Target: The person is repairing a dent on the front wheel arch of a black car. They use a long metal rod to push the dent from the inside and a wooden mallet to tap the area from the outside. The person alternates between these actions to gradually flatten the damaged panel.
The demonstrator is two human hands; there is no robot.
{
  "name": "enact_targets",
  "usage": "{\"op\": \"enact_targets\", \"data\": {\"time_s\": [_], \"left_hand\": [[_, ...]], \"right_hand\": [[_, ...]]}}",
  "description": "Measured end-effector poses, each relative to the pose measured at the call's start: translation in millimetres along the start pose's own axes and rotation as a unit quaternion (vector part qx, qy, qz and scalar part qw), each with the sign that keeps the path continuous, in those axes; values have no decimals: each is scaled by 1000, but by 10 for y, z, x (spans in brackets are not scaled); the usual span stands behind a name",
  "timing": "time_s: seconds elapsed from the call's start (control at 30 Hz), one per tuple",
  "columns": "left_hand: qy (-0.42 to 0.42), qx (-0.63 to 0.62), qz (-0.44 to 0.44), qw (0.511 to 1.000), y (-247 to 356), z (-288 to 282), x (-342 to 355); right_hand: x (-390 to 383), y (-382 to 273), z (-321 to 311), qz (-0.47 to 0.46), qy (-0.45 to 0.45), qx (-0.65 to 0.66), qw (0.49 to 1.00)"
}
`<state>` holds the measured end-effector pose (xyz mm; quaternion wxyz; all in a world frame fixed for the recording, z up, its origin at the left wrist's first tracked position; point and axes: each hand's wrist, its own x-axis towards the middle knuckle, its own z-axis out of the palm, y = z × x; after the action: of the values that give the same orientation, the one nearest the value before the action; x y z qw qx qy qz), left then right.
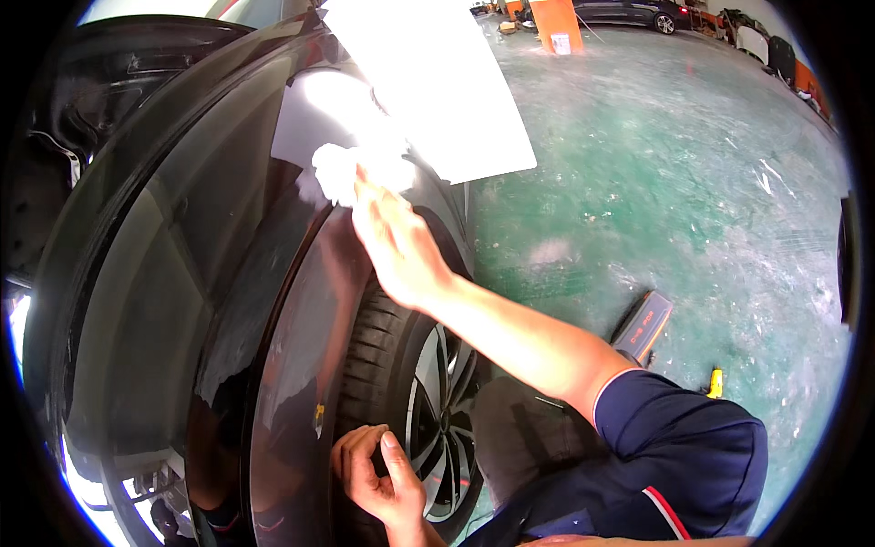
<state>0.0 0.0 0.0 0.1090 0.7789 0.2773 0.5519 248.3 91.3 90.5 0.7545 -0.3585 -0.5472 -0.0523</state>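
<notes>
My right hand [392,232] reaches forward over the dark car fender [305,319] and holds a crumpled white cloth [335,173] against the glossy paint. Its fingers are pressed together on the cloth, and glare washes out part of the outline. Lower down, my left hand [378,479] is closed beside the edge of the wheel arch. Those fingers are curled, and whatever lies inside them, if anything, is hidden. Just above the cloth a bright white panel [447,91] stands over the fender, its light reflected in the paint.
Below the arch sits the tyre [369,365] with its spoked wheel [442,410]. A grey box-shaped case [645,321] and a small yellow object [715,383] lie on the green floor [629,182]. Far off are an orange pillar [554,23] and another dark car [629,13].
</notes>
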Motion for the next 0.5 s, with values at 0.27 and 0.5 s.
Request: {"op": "enact_targets", "data": {"time_s": [0.27,0.5], "left_hand": [[-21,24,3,999,275,-86,49],[-29,9,14,999,304,-4,107]], "right_hand": [[88,267,-62,-15,56,12,998],[471,180,-361,46,65,-87,993]]}}
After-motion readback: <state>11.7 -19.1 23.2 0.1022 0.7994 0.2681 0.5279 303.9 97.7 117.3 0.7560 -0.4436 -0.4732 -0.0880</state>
